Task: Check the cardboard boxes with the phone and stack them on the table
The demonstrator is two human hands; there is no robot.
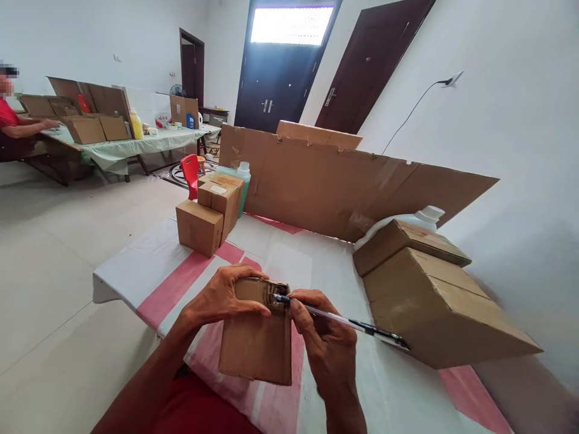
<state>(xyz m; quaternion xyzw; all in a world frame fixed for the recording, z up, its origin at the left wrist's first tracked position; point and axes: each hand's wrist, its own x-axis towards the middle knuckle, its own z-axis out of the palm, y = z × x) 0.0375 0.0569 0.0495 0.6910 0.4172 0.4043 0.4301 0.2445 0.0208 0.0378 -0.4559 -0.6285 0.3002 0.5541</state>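
Observation:
A brown cardboard piece (256,346) stands tilted in front of me near the table's front edge. Whether it is flat or a small box, I cannot tell. My left hand (224,295) grips its upper left part, thumb across the front and fingers along the top edge. Between the thumb and fingers of my right hand (323,337) is a pen (330,314) with a clear barrel and a dark tip section. Its point is at the cardboard's upper right, beside dark marks or creases (270,290). The pen's rear end slants off to the right.
Cardboard boxes (199,226) and a green-liquid jug (243,181) stand at the table's left. Larger boxes (416,301) and a white jug (427,216) are at right. A cardboard panel (307,181) runs along the back. A person (18,129) sits at another table.

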